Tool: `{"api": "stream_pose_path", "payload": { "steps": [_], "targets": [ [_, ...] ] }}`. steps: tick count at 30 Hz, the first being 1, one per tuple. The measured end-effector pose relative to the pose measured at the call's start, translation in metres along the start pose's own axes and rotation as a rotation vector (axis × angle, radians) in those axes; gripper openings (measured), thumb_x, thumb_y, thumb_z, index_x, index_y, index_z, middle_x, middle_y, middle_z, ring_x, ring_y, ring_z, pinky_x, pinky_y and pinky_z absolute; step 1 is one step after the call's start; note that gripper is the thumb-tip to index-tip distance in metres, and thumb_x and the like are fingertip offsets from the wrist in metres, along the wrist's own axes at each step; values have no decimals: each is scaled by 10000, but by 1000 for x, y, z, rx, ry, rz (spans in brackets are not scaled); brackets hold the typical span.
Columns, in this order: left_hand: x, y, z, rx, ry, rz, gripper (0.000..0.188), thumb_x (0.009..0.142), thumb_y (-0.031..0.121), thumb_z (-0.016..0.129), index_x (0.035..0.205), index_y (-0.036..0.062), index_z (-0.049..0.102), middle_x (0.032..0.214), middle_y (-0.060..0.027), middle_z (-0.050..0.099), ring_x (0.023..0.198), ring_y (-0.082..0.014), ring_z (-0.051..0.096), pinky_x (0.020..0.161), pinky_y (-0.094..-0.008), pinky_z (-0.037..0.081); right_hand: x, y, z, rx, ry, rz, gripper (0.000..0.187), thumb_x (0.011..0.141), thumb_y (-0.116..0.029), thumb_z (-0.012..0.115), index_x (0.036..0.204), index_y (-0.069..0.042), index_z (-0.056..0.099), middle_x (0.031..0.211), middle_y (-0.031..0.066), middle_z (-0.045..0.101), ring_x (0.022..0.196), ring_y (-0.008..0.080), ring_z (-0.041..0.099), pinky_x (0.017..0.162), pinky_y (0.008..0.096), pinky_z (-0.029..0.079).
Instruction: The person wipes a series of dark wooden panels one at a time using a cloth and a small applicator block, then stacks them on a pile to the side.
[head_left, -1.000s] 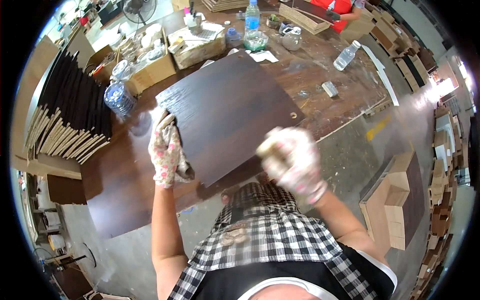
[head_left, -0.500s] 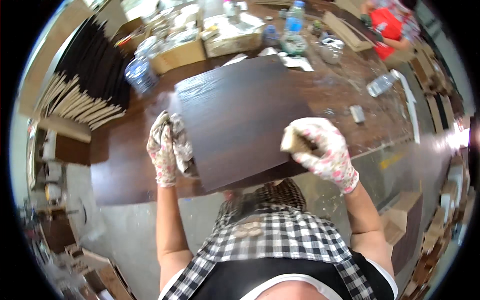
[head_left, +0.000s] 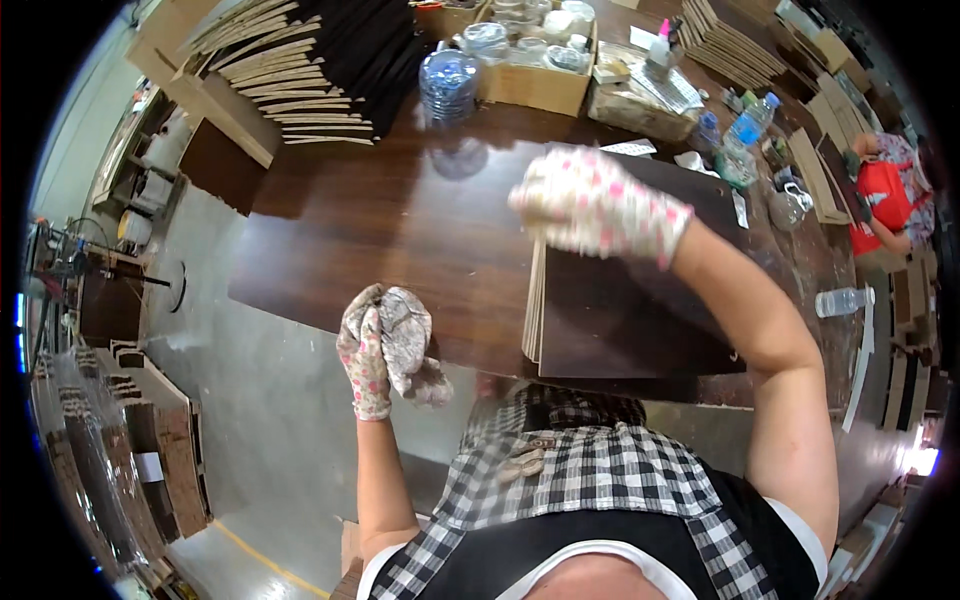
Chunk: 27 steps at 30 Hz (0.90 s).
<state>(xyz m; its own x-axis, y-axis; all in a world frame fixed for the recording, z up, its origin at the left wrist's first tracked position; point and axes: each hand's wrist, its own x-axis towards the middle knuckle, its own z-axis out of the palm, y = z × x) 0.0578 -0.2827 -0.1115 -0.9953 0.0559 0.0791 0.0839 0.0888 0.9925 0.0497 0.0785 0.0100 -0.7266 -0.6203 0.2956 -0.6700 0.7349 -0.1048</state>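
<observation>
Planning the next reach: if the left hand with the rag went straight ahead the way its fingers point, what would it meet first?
Probably bare dark tabletop. The left hand, holding a rag, points up-frame; farther along stands a clear plastic tub, though depth is unclear.

A dark, glossy worktop (head_left: 400, 230) is carrying a stack of dark panels (head_left: 620, 320) near its front edge. Cardboard boxes (head_left: 535, 85) of containers, a stack of discs (head_left: 448, 85), water bottles (head_left: 745, 125) and piles of boards (head_left: 300, 80) are crowding its far side.
</observation>
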Motion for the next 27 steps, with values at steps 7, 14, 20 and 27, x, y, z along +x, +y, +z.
{"api": "stream_pose_path", "payload": {
  "steps": [7,14,20,27],
  "targets": [
    [18,54,23,-110,-109,46,335,1021,174,578,1283,-30,625,1261,-129,665,1189,-227,605,1049,-367,465,27,109,-20,113,381,506,373,874,-361,741,1064,-42,714,941,194,715,907,336,694,833,428,543],
    [54,173,153,-283,-298,429,406,970,83,656,1356,-9,567,1347,-132,607,1231,-218,572,1082,-363,439,-107,1,-111,525,663,737,416,922,-269,721,1281,-67,662,1134,81,725,1030,167,685,922,308,551],
    [73,120,265,866,-689,971,494,839,324,742,1287,142,643,1365,-107,585,1313,-378,489,1063,-496,438,-260,-65,-94,764,1177,985,466,910,-168,738,1333,-7,625,1260,95,673,1077,147,655,901,277,545],
    [-25,157,363,546,-1069,1212,430,829,275,712,1225,110,680,1355,-140,591,1342,-388,485,1109,-513,425,-289,-83,-75,850,1379,1024,411,940,-93,686,1325,29,614,1251,101,672,1081,143,650,909,272,544]
  ]
}}
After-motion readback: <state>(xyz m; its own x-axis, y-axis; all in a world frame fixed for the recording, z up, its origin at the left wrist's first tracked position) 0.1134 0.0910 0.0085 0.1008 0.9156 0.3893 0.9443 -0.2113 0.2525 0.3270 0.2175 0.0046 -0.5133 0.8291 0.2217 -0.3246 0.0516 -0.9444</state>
